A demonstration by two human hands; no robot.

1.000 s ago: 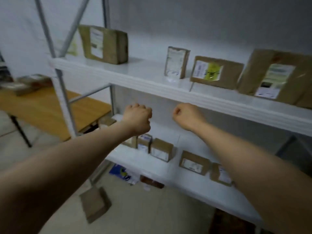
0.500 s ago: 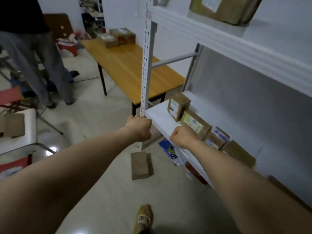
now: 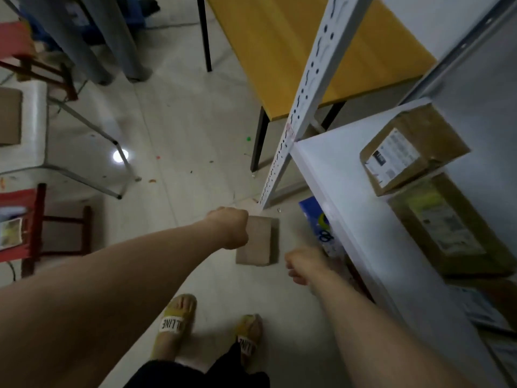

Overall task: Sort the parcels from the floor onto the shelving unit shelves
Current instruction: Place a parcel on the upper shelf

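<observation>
Left hand (image 3: 229,228): fingers curled, empty, overlapping parcel (image 3: 258,243).
Right hand (image 3: 305,264): fingers curled, empty.
Parcel: on floor (image 3: 181,130), beside shelf (image 3: 335,177).

Small parcel storeroom or sorting room, plain and workaday. White steel shelving upright (image 3: 313,88) with punched slots. White shelf (image 3: 335,169) carries taped cardboard parcels: a squarish box (image 3: 414,149) and a flat carton (image 3: 447,225), both with printed shipping labels (text unreadable). One brown parcel (image 3: 258,242) lies on the pale tiled floor (image 3: 181,130), scraps scattered about. Yellow-topped table (image 3: 279,46) and white chair (image 3: 33,121) nearby.
</observation>
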